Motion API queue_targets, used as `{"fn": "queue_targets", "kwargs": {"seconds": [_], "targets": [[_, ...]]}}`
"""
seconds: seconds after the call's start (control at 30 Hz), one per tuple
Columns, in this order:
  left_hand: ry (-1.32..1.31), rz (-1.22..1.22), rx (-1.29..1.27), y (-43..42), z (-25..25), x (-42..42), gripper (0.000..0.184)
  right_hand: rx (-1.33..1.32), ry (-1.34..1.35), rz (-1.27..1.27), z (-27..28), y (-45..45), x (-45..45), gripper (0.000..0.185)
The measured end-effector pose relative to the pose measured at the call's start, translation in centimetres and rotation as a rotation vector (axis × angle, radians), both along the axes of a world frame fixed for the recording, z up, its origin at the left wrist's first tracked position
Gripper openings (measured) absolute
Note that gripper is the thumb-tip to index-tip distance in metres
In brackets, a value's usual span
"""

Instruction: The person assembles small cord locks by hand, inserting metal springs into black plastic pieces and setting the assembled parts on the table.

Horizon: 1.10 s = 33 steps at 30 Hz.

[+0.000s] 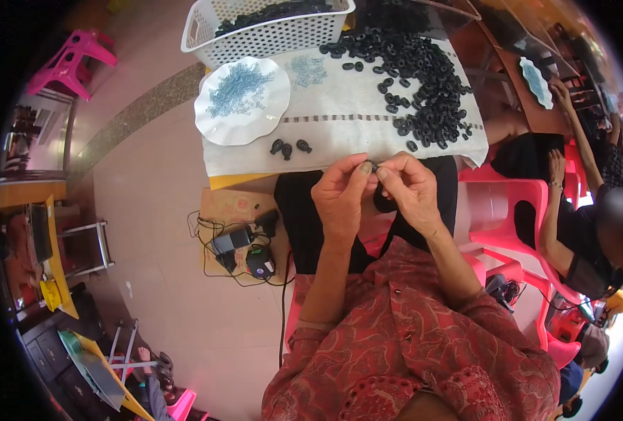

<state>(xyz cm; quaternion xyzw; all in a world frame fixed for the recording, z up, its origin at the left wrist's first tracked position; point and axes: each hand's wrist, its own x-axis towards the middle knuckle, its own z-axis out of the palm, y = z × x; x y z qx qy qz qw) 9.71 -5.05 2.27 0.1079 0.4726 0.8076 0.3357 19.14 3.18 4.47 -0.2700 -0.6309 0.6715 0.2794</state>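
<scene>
My left hand (341,195) and my right hand (411,188) meet just past the table's front edge, above my lap. Their thumbs and fingertips pinch a small dark piece (374,168) between them; most of it is hidden, so its exact kind does not show. Three small black knobbed parts (287,150) lie on the white cloth to the left of my hands. Farther left stands a white scalloped plate (216,128) with many tiny pale-blue translucent pieces (240,88). A big heap of black ring-like parts (431,84) spreads over the right of the cloth.
A white perforated basket (276,42) of black parts stands at the back. More pale-blue pieces (307,71) lie beside the plate. Adapters and cables (233,241) rest on cardboard (216,203) on the floor at left. A person (560,210) sits at right near pink chairs (494,203).
</scene>
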Motion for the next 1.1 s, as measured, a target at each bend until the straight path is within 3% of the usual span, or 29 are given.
{"fn": "queue_targets", "kwargs": {"seconds": [0.13,0.2,0.3,0.4,0.6,0.73,0.97,1.1], "targets": [[0.062,0.115,-0.159,-0.2,0.5,-1.4,0.017,0.147,-0.074,-0.03,-0.3,0.6,-0.1,0.004],[0.32,0.201,-0.261,-0.6,-2.0,-3.0,0.017,0.12,-0.042,-0.074,-0.7,1.5,0.2,0.005],[0.802,0.352,-0.523,-1.3,-3.0,-5.2,0.014,0.297,-0.164,-0.096,-1.3,3.7,1.1,0.007],[1.004,0.425,-0.581,-1.2,-2.8,-6.5,0.013,0.553,-0.204,-0.141,-1.3,6.4,1.0,0.007],[1.059,0.467,-0.666,-0.9,-3.0,-6.4,0.014,1.129,-0.361,-0.119,0.4,10.0,-1.1,0.007],[1.042,0.513,-0.643,-0.8,-3.0,-6.4,0.016,1.303,-0.51,-0.017,0.3,11.2,-2.2,0.009],[0.984,0.539,-0.646,-1.0,-2.8,-6.4,0.017,1.347,-0.637,0.051,-0.5,16.7,-5.1,0.023],[0.992,0.529,-0.661,-1.1,-3.0,-6.6,0.018,1.249,-0.538,0.097,-0.4,21.2,-6.4,0.03]]}}
